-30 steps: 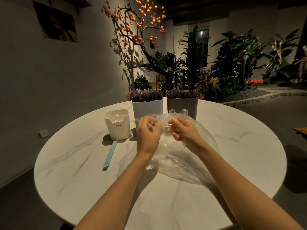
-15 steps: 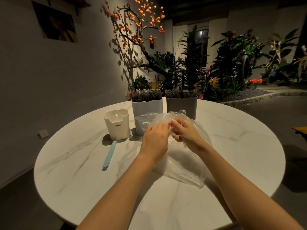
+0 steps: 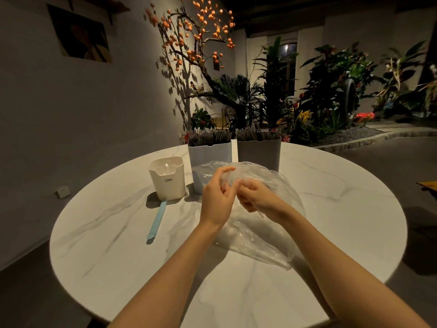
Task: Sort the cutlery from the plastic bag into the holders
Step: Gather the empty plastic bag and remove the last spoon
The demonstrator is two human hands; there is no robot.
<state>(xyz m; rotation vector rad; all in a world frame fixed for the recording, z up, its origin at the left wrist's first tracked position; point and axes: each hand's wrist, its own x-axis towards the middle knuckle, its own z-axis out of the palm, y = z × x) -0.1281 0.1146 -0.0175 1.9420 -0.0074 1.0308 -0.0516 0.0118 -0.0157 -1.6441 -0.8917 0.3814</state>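
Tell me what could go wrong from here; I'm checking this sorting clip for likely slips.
1. Both the left hand and the right hand work at the crumpled clear plastic bag; its clear cutlery is hard to see and could slip out.
2. The bag lies against the pale blue rectangular holder and near the grey rectangular holder; a tug might knock them.

Dim room; round marble table [image 3: 343,192]; plants [image 3: 331,91]
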